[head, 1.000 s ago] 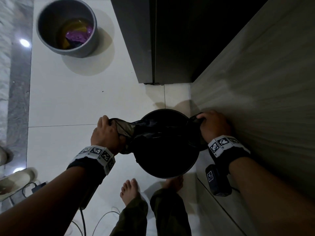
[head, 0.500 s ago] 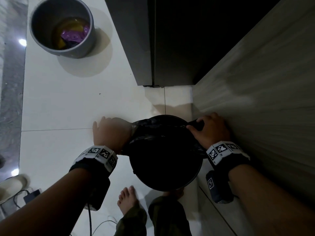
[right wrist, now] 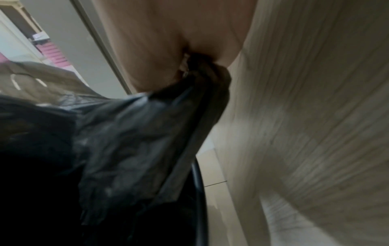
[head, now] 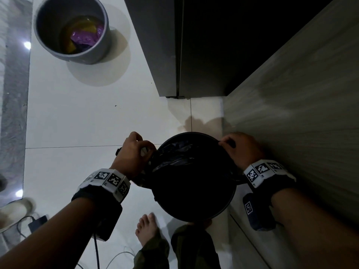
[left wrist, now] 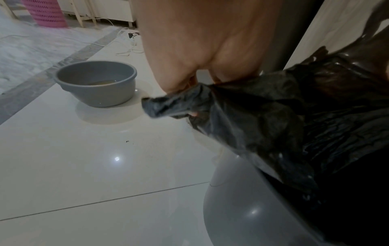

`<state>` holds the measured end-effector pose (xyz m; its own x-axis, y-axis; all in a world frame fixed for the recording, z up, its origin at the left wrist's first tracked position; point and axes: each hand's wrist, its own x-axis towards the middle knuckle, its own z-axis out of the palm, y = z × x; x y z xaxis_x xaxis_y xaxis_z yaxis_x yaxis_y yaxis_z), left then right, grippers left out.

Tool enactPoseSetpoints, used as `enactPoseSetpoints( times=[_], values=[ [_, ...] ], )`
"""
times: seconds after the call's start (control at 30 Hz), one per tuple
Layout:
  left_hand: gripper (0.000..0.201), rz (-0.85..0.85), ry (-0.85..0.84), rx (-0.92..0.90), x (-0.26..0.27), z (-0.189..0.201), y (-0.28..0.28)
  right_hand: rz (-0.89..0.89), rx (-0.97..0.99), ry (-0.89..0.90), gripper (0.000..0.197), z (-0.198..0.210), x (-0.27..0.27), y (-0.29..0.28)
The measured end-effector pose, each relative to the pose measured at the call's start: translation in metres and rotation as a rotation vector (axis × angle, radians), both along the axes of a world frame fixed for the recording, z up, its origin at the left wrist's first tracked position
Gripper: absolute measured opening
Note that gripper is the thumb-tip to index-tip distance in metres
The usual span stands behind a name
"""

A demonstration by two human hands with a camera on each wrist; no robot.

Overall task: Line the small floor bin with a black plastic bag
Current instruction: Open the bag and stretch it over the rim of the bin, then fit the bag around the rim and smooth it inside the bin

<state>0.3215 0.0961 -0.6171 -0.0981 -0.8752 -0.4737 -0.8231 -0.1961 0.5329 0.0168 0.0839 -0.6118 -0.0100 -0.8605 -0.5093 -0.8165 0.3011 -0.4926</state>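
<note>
Your left hand (head: 134,154) is curling tight around a bunched edge of the black bag (head: 174,158) at the left rim of the small bin (head: 223,206) on the floor, while your right hand (head: 240,150) is pinching the bag's edge at the right rim, beside the wood-grain panel (head: 301,113).

The head camera looks straight down on the white tiled floor (head: 77,117); both wrist cameras sit close, low at the round grey bin's rim (left wrist: 242,208), sharing the crumpled black plastic bag (right wrist: 130,136).
</note>
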Motion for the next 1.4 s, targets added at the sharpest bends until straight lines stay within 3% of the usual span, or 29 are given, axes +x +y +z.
enactPoseSetpoints(
  times=[0.23,0.4,0.6,0.93,1.07,1.2,1.3,1.4],
  values=[
    [0.014,0.258,0.133,0.14,-0.003,0.02,-0.015,-0.178,-0.128,-0.112,0.003,0.006,0.0,-0.001],
    [0.006,0.244,0.169,0.234,-0.005,0.025,-0.018,-0.135,-0.21,-0.147,0.018,0.002,0.0,0.002],
    [0.008,0.279,0.181,0.186,-0.006,0.024,-0.031,-0.06,-0.268,-0.13,0.024,0.002,0.0,-0.008],
    [0.024,0.221,0.09,0.173,-0.02,0.012,-0.039,0.002,0.067,-0.027,0.027,-0.014,0.004,-0.023],
    [0.023,0.231,0.106,0.272,-0.024,0.013,-0.042,0.003,0.087,-0.021,0.026,-0.018,0.005,-0.024],
    [0.03,0.264,0.085,0.438,-0.027,0.009,-0.039,-0.068,0.309,-0.02,0.053,-0.019,0.008,-0.023],
    [0.039,0.26,0.112,0.504,-0.027,0.009,-0.032,-0.109,0.361,-0.05,0.063,-0.013,0.004,-0.019],
    [0.037,0.199,0.153,0.528,-0.022,0.008,-0.018,-0.091,0.388,-0.094,0.043,-0.007,-0.003,-0.008]
  ],
)
